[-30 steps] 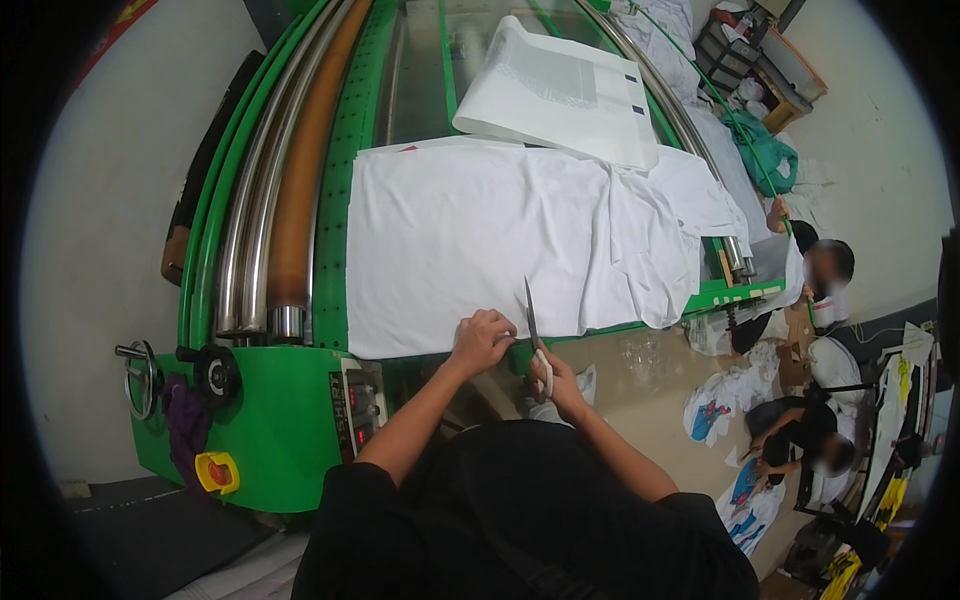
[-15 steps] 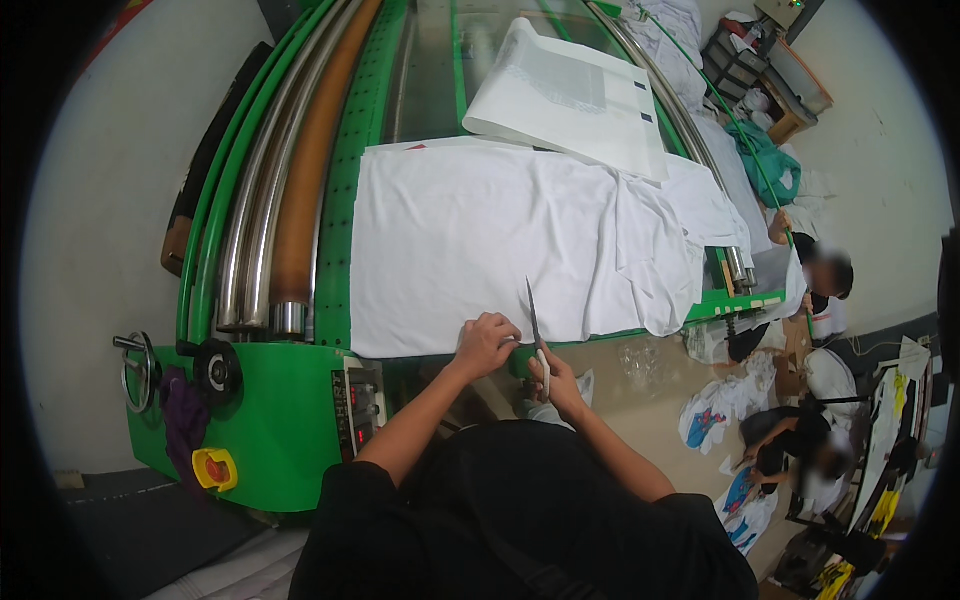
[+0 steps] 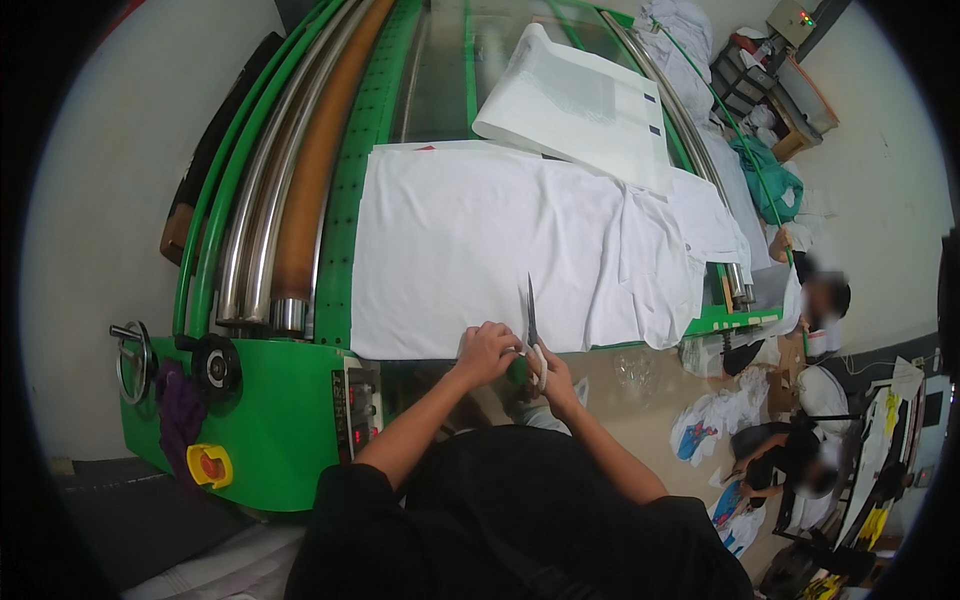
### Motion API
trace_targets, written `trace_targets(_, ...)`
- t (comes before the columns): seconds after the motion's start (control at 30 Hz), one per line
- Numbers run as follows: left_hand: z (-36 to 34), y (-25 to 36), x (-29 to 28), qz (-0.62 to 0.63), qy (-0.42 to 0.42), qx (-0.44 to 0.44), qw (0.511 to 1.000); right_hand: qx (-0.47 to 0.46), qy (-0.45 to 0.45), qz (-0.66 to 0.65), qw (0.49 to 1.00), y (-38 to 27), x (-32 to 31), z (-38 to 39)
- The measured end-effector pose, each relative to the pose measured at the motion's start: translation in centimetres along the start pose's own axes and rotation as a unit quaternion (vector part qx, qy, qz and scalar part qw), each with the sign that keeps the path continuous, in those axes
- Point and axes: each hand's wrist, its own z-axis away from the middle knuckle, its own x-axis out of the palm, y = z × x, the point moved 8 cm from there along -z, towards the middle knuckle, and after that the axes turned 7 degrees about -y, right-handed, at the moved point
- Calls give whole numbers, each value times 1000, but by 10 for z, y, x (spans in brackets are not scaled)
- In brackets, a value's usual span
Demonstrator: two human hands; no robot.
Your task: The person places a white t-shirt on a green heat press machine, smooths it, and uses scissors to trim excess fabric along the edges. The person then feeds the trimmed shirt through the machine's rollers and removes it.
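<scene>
White cloth garments (image 3: pixel 480 240) lie flat and stacked on the green machine's bed, with folds and a sleeve-like part toward the right. My left hand (image 3: pixel 488 352) rests at their near edge, fingers bent and thumb and fingertips pinched together; what is between them is too small to make out. Just to its right, my right hand (image 3: pixel 550 378) grips a pair of scissors (image 3: pixel 532 318) by the pale handles. The dark blades point away from me, over the cloth, and look slightly apart. The two hands almost touch.
A printed white sheet (image 3: pixel 570 100) curls across the cloth's far side. Metal and brown rollers (image 3: pixel 300 200) run along the left, above a green housing (image 3: pixel 260 410) with a handwheel (image 3: pixel 216 370) and red stop button (image 3: pixel 210 466). At right, people work near printed shirts (image 3: pixel 700 430).
My right hand and the scissors have shifted slightly left, closer to my left hand, and the blades stand more upright. The whole view has moved a little.
</scene>
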Motion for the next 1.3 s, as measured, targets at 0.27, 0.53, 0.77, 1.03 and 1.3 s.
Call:
trace_targets(0.27, 2, -2, 2, 11, 21, 4, 1000, -20, -12, -11, 1000, -8, 8, -35)
trace_targets(0.53, 1, -2, 3, 3, -7, -11, 1000, 3, -33, -40, 999, -29, 6, -40)
trace_targets(0.77, 0, -2, 5, -12, -24, -22, 999, -2, -38, 11, 999, -44, 13, -47)
trace_targets(1.03, -3, -3, 7, -31, -52, -35, 998, 36, -39, -65, 997, -68, 2, -89)
trace_targets(1.3, -6, -9, 7, 1, -77, -48, 996, 20, -36, 24, 999, -76, -1, -104)
